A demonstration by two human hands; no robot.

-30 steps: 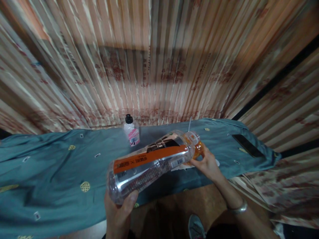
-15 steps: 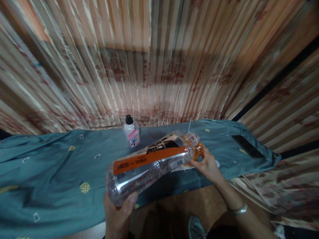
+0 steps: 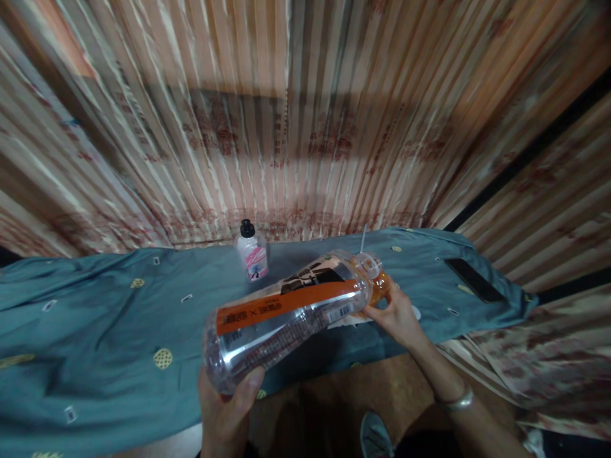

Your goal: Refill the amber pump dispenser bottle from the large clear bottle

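Note:
My left hand (image 3: pixel 229 407) grips the base of a large clear plastic bottle (image 3: pixel 286 312) with an orange label band, held tipped on its side with the neck pointing away to the right. A little orange liquid sits at its neck end. My right hand (image 3: pixel 398 315) holds a small cup of orange liquid (image 3: pixel 377 280) right at the bottle's mouth, above the teal cloth. A thin white straw (image 3: pixel 363 240) sticks up just behind the cup.
A teal patterned cloth (image 3: pixel 95 331) covers the table. A small white bottle with a black cap and pink label (image 3: pixel 251 252) stands at the back. A dark phone (image 3: pixel 475 278) lies at the right end. A striped curtain (image 3: pixel 305 114) hangs behind. My shoe (image 3: pixel 375 436) shows below.

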